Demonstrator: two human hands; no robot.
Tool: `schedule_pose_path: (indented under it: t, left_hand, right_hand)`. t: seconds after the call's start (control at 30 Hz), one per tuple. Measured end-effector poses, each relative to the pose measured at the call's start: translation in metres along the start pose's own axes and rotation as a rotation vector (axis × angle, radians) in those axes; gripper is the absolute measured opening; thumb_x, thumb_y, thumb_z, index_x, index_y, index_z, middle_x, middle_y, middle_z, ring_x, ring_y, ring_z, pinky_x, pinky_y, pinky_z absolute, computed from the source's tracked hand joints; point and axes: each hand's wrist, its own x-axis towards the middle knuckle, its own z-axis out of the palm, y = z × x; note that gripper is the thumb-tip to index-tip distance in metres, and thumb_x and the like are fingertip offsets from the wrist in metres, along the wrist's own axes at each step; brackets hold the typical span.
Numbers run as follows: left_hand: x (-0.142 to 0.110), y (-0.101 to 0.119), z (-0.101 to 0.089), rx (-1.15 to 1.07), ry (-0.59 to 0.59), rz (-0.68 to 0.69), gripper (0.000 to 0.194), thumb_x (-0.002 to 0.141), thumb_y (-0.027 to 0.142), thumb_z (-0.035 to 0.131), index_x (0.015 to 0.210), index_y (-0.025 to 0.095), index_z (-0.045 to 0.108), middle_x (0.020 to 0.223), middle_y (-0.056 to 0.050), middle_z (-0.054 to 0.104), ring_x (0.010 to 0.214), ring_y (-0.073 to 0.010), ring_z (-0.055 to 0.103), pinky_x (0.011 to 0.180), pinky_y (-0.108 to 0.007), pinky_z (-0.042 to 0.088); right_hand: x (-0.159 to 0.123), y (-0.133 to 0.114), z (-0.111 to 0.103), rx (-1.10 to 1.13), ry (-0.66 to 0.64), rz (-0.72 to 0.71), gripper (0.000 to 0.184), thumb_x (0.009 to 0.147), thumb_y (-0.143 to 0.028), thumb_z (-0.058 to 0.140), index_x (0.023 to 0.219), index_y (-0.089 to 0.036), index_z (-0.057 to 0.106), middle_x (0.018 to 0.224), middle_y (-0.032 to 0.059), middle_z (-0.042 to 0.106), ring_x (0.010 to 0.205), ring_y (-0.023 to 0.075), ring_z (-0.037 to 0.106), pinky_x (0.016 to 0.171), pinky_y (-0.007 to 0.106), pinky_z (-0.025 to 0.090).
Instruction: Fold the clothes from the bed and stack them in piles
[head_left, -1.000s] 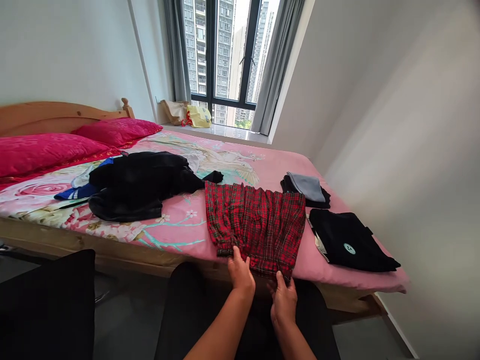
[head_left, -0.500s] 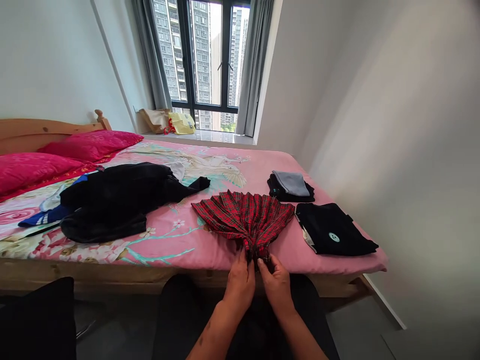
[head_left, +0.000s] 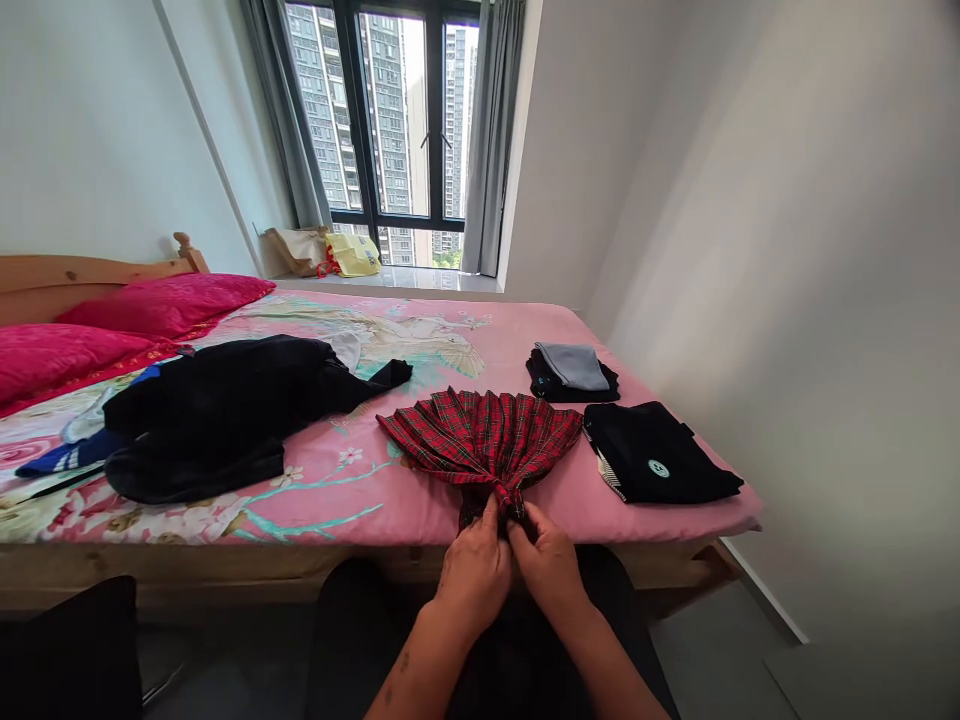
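Note:
A red plaid pleated skirt (head_left: 484, 438) lies on the pink floral bedsheet (head_left: 420, 490) near the bed's front edge, fanned out with its near end bunched together. My left hand (head_left: 475, 568) and my right hand (head_left: 550, 562) sit side by side at that bunched end, both closed and pinching the gathered fabric.
A folded black garment with a small logo (head_left: 654, 465) lies right of the skirt, a folded grey-and-black stack (head_left: 573, 370) behind it. A heap of black clothes (head_left: 225, 410) lies to the left, pink pillows (head_left: 142, 305) at the headboard. Bags (head_left: 330, 252) sit on the windowsill. A white wall runs along the right.
The skirt's near edge has been gathered from flat and wide into a tight bunch, fanning the pleats. My two hands came together at the bed's edge. The view shifted slightly right.

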Motion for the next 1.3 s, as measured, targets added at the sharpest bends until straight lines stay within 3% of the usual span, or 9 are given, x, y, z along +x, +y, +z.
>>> schedule_pose_path:
  t: [0.23,0.37,0.53,0.67,0.77,0.9,1.13,1.23,1.3]
  left_hand:
    - [0.000,0.002,-0.006,0.141,-0.024,-0.043,0.067,0.082,0.017,0.043,0.146,0.009,0.026,0.117,-0.018,0.064,0.102,-0.0309,0.063,0.086,-0.041,0.047]
    - [0.000,0.001,-0.018,0.180,-0.030,-0.011,0.062,0.084,0.013,0.038,0.145,0.017,0.030,0.114,-0.013,0.067,0.100,-0.0285,0.065,0.084,-0.038,0.047]
    - [-0.008,0.008,-0.059,0.280,-0.084,0.135,0.054,0.087,0.017,0.036,0.140,0.017,0.037,0.106,-0.012,0.070,0.095,-0.0281,0.066,0.076,-0.036,0.048]
    - [-0.021,0.032,-0.103,0.432,-0.191,0.346,0.050,0.082,0.013,0.039,0.131,0.020,0.046,0.097,-0.010,0.071,0.084,-0.0281,0.068,0.066,-0.033,0.046]
    - [-0.031,0.056,-0.134,0.479,-0.254,0.450,0.029,0.086,0.017,0.040,0.108,0.022,0.059,0.086,-0.006,0.071,0.075,-0.0258,0.068,0.061,-0.031,0.043]
    - [-0.036,0.085,-0.169,0.427,-0.185,0.461,0.012,0.085,0.030,0.053,0.092,0.023,0.060,0.085,-0.001,0.069,0.078,-0.0216,0.064,0.065,-0.030,0.043]
    - [-0.036,0.114,-0.201,0.342,0.129,0.740,0.051,0.076,0.022,0.066,0.125,0.028,0.051,0.127,-0.002,0.056,0.119,-0.0227,0.045,0.103,-0.038,0.034]
    - [-0.035,0.114,-0.201,0.210,0.108,0.690,0.077,0.069,0.024,0.073,0.137,0.035,0.038,0.134,-0.002,0.049,0.122,-0.0261,0.042,0.104,-0.042,0.034]
    - [-0.034,0.113,-0.199,0.019,0.051,0.578,0.076,0.070,0.022,0.072,0.136,0.038,0.038,0.123,-0.002,0.056,0.110,-0.0237,0.052,0.095,-0.040,0.042]
  right_hand:
    - [-0.002,-0.006,-0.005,0.117,-0.125,-0.065,0.044,0.081,-0.014,0.034,0.119,-0.016,0.057,0.113,0.0082,0.063,0.103,0.0202,0.058,0.090,0.032,0.046]
    - [-0.003,-0.007,-0.011,-0.044,-0.125,-0.154,0.033,0.086,-0.020,0.038,0.112,-0.016,0.058,0.104,0.0096,0.063,0.096,0.0214,0.058,0.088,0.037,0.047]
    - [-0.007,-0.029,-0.033,-0.293,0.096,-0.447,0.046,0.080,-0.015,0.052,0.126,-0.016,0.044,0.123,0.0131,0.050,0.117,0.0252,0.045,0.100,0.046,0.040]
    - [-0.006,-0.068,-0.056,-0.393,-0.191,-0.637,0.077,0.069,-0.003,0.056,0.139,-0.022,0.030,0.139,0.0062,0.042,0.133,0.0238,0.027,0.111,0.046,0.027]
    - [-0.005,-0.094,-0.071,-0.391,-0.261,-0.712,0.053,0.068,-0.007,0.064,0.118,-0.024,0.052,0.108,0.0013,0.061,0.109,0.0209,0.047,0.104,0.043,0.035]
    - [-0.006,-0.122,-0.092,-0.439,-0.090,-0.814,0.020,0.077,-0.019,0.067,0.094,-0.022,0.057,0.081,-0.0016,0.060,0.084,0.0168,0.051,0.097,0.044,0.036]
    - [-0.007,-0.161,-0.128,-0.527,0.053,-0.894,0.015,0.082,-0.019,0.062,0.094,-0.021,0.053,0.082,-0.0010,0.060,0.082,0.0163,0.051,0.091,0.041,0.039]
    - [-0.009,-0.170,-0.140,-0.576,0.124,-0.945,0.019,0.083,-0.019,0.062,0.099,-0.022,0.053,0.085,-0.0006,0.061,0.085,0.0162,0.053,0.096,0.042,0.037]
    - [-0.012,-0.175,-0.147,-0.590,0.178,-0.964,0.017,0.083,-0.020,0.061,0.099,-0.022,0.053,0.086,-0.0004,0.062,0.088,0.0165,0.055,0.098,0.041,0.038]
